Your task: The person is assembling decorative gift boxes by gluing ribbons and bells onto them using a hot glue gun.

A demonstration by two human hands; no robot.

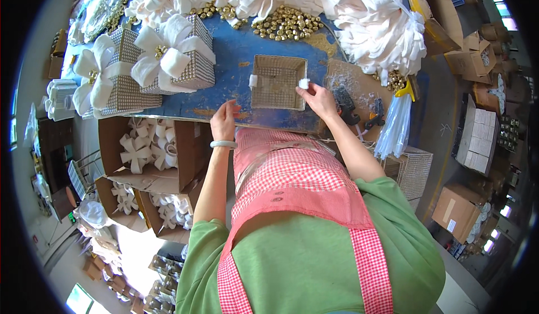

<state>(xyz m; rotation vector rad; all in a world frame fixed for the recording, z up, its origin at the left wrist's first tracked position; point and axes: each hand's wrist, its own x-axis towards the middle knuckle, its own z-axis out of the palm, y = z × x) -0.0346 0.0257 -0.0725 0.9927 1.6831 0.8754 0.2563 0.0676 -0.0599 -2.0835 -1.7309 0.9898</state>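
Note:
A wire-mesh basket [279,101] sits at the front of the blue table. White fabric tabs show on both its sides, the left tab [253,81] lying against the rim. My right hand [319,100] pinches the right-hand white fabric tab [304,83] at the basket's edge. Short of the basket's left side, my left hand [224,121] hovers by the table edge, fingers loosely bent and apart, holding nothing that I can see. To the left stand finished-looking mesh baskets [196,36] with white fabric bows [163,53] and gold bells at their centres.
Gold bells [286,23] and white fabric strips [373,30] are heaped along the table's far side. Glue guns [375,114] lie at the right, near hanging clear glue sticks [394,126]. Cardboard boxes of white bows [147,148] stand below the table's left front.

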